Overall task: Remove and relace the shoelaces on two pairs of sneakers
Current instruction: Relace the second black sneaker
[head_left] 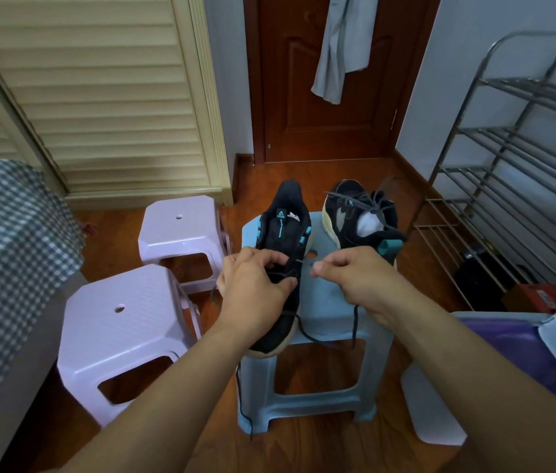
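Sneaker [281,268] on the blue stool [324,322]: our left hand [252,288] grips its upper, right hand [351,274] beside it pinches the lace [355,322], probably threading the next eyelet.

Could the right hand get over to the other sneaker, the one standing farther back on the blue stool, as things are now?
Probably yes. That second sneaker sits just beyond the right hand on the blue stool, with nothing between them. But the hand is pinching a black lace, so it would have to let go first.
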Available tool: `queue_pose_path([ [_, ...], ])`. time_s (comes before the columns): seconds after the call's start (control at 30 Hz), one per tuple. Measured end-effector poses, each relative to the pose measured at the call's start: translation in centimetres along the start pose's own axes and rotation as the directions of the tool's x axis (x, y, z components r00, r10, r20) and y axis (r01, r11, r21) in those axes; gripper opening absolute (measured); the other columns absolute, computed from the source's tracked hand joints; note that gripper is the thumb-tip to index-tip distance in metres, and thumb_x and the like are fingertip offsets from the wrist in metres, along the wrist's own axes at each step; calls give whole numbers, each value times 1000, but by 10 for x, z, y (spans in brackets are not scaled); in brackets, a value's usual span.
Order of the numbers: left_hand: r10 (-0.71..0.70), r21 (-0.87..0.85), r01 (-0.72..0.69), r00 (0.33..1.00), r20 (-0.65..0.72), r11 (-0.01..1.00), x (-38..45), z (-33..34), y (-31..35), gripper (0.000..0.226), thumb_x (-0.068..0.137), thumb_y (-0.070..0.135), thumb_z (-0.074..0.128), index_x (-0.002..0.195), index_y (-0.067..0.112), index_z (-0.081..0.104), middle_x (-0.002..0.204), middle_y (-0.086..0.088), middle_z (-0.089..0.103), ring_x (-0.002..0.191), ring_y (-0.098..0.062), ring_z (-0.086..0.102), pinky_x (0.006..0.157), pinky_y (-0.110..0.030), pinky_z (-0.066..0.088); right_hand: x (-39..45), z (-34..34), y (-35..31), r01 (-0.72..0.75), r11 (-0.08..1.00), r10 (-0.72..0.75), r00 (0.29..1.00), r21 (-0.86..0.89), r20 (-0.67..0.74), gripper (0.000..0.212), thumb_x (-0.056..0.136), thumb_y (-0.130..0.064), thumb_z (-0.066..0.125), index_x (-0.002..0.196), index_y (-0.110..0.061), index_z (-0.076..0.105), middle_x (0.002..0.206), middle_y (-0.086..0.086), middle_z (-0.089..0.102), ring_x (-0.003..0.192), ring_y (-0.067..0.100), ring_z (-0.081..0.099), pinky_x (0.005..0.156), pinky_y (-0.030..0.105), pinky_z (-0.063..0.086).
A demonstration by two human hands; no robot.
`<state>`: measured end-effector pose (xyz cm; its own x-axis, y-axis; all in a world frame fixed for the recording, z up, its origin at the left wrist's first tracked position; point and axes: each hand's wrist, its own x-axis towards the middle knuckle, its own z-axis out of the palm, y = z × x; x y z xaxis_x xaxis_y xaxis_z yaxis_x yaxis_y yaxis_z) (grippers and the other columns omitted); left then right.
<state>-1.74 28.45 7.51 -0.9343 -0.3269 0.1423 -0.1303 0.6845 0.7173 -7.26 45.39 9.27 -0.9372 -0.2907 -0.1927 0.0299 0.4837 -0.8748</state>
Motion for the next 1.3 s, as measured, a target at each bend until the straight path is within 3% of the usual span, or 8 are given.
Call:
queue_pose_path([
  [0.17, -5, -3, 5, 1000, -2, 1000, -1, 1, 3, 24, 87, 36, 77, 107, 41, 66, 106, 16, 46, 120, -16, 33, 106, -45, 33, 3, 14, -4, 45, 999, -42, 989, 13, -138, 12, 91, -32, 73, 85, -24, 78, 70, -7, 71, 66, 13, 64, 52, 18, 44],
  [0.27, -6, 6, 6, 1000, 4, 1000, 0, 1, 3, 24, 88, 36, 76, 109, 41, 65, 108, 15, 47, 120, -17, 33, 105, -43, 33, 7, 23, -4, 43, 999, -44, 981, -6, -189, 12, 89, -30, 74, 77, -26, 78, 83, 4, 77, 80, 24, 71, 69, 34, 57],
  [0.43, 0, -32, 0, 1000, 6, 999, 1, 2, 2, 17, 91, 37, 70, 106, 42, 66, 107, 17, 49, 118, -14, 32, 107, -46, 33, 9, 33, -2, 29, 998, -43, 971, -62, -236, 23, 88, -26, 72, 65, -23, 71, 46, -14, 56, 53, 11, 53, 54, 27, 41],
  [0.6, 63, -91, -61, 998, 13, 994, 4, -1, -4, 31, 98, 22, 55, 107, 47, 70, 108, 21, 55, 116, -15, 36, 109, -46, 29, 13, 30, 0, 115, 971, -160, 964, -210, -214, 22, 92, -25, 69, 71, -29, 70, 63, -9, 65, 61, 8, 58, 57, 26, 44],
  [0.8, 297, 170, -286, 954, -44, 943, 6, 3, -10, 25, 99, 32, 55, 112, 47, 71, 104, 22, 59, 111, -11, 40, 91, -31, 18, 13, 30, -2, 118, 920, -214, 950, -375, -226, 21, 91, -22, 65, 71, -24, 73, 59, -6, 61, 58, 12, 57, 53, 24, 37],
  [0.93, 224, 68, -221, 974, -41, 973, 16, -1, -8, 24, 99, 32, 59, 108, 50, 73, 109, 18, 68, 111, -14, 45, 95, -36, 27, 19, 26, -7, 95, 953, -144, 978, -287, -153, 21, 92, -22, 67, 73, -29, 73, 55, -9, 55, 54, 9, 48, 51, 24, 33],
  [1.07, 237, 188, -239, 971, 32, 953, 31, -3, -2, 21, 96, 30, 64, 109, 43, 75, 109, 11, 67, 113, -20, 50, 96, -42, 39, 22, 24, -6, 87, 967, -116, 987, -239, -110, 21, 94, -24, 67, 75, -28, 72, 59, -9, 55, 55, 8, 46, 52, 23, 34],
  [1.3, 361, 279, -358, 932, 43, 891, 32, 0, 3, 15, 94, 25, 66, 104, 28, 76, 105, 5, 61, 103, -21, 58, 87, -45, 49, 21, 24, -2, 152, 916, -182, 982, -370, -48, 27, 97, -30, 62, 72, -22, 58, 61, -4, 51, 58, 13, 46, 57, 30, 36],
])
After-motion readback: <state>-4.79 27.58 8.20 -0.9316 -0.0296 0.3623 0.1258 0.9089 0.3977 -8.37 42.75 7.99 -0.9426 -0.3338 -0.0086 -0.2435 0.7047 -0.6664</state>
